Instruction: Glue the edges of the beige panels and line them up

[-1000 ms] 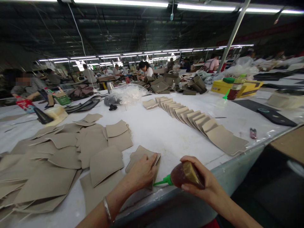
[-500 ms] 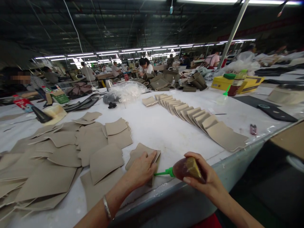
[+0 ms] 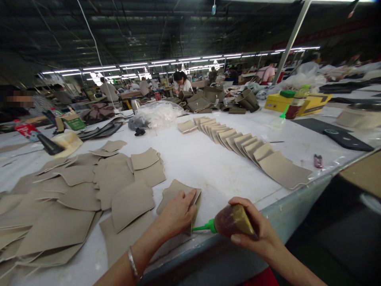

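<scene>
My left hand (image 3: 177, 211) presses on a taupe leather-like piece (image 3: 174, 190), gripping it with the fingers near its right edge, which stands slightly raised off the table. In my right hand (image 3: 256, 224) is a squeeze glue bottle (image 3: 228, 221) with dark amber contents, tipped on its side. Its green nozzle (image 3: 204, 227) points left, the tip at the near right edge of the piece. Left of my hands, many similar pieces (image 3: 127, 204) lie in loose overlapping heaps. A fanned row of such pieces (image 3: 235, 139) runs across the table to the right.
On the white table (image 3: 190, 159) are a crumpled plastic bag (image 3: 157, 113), a yellow box (image 3: 312, 104), a second glue bottle (image 3: 294, 106), a phone-like black object (image 3: 347, 140) and small pink snips (image 3: 318, 161). The table edge runs close in front of me. Several people work farther back.
My right hand and the glue bottle have shifted slightly toward me, and the nozzle tip has slid down along the piece's edge. My left hand stays in place.
</scene>
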{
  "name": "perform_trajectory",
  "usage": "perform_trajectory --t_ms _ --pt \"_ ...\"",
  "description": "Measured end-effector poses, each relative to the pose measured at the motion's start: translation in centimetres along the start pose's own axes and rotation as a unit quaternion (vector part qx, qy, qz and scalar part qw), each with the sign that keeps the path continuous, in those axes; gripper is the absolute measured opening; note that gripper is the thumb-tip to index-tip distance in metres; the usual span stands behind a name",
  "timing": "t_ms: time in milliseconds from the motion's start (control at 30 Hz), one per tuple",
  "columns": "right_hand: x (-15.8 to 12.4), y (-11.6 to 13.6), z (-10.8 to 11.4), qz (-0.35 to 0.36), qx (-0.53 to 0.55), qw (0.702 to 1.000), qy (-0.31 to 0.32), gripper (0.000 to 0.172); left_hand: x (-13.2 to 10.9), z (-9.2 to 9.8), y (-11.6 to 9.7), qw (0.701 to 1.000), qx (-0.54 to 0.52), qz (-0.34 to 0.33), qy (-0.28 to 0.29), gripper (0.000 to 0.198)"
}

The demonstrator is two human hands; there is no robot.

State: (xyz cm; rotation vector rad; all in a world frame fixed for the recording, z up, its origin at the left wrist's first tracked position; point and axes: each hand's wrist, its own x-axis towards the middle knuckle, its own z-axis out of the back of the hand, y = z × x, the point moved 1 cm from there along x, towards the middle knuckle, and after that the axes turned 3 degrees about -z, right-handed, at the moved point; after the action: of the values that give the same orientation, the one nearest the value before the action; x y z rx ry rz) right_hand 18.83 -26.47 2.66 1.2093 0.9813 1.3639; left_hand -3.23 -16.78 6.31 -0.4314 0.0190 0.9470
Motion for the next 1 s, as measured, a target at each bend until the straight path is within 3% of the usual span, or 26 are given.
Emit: perform_trajectory --t_ms 100,267,500,833,1000 --pt "0.0 -0.2 0.2 -0.007 0.007 1.000 0.008 0.057 0.0 0.0 0.0 1.000 0.000 0.006 0.003 0.051" --pt "0.3 -0.3 0.5 0.003 -0.021 0.999 -0.039 0.054 0.1 -0.1 0.0 1.000 -0.002 -0.003 -0.002 0.050" --pt "0.2 -0.6 0.2 0.000 0.018 1.000 0.010 0.056 0.1 -0.2 0.1 1.000 -0.004 -0.005 -0.002 0.052" --pt "3.5 -1.1 2.4 0.052 -0.089 0.989 -0.102 0.051 0.4 0.0 0.1 1.000 -0.006 -0.003 0.013 0.050" --pt "2.8 -1.1 2.1 0.060 -0.102 0.991 -0.056 0.050 0.5 0.2 0.1 1.000 -0.015 -0.010 0.015 0.050"
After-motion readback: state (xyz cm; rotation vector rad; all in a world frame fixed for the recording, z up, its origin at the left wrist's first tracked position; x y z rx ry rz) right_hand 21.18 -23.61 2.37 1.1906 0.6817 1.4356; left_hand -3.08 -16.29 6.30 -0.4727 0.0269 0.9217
